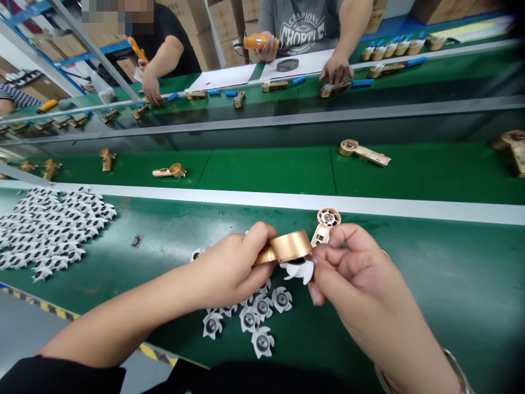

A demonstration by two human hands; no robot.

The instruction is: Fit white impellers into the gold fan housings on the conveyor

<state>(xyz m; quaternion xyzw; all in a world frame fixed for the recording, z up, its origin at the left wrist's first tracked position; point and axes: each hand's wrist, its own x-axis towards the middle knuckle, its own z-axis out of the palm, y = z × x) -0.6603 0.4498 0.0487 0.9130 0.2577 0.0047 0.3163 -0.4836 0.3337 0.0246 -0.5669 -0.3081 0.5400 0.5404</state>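
Note:
My left hand (pixel 241 262) grips a gold fan housing (pixel 292 246) by its handle end, with the round head pointing right. Just under that head is a white fan blade (pixel 301 271), pinched by the fingers of my right hand (pixel 348 268). Whether the blade touches the housing inside is hidden. Beyond my right fingertips another gold housing (pixel 328 217) lies on the green bench, its spoked round end showing. Several loose white fan blades (pixel 261 342) with dark hubs are spread below and behind my left hand.
A large cluster of white fan blades (pixel 53 230) covers the bench at left. Past a white rail (pixel 246 196), a green conveyor (pixel 266 169) carries gold housings (pixel 363 152). Two co-workers across the line hold orange tools (pixel 256 42) near housings with blue parts (pixel 362 83).

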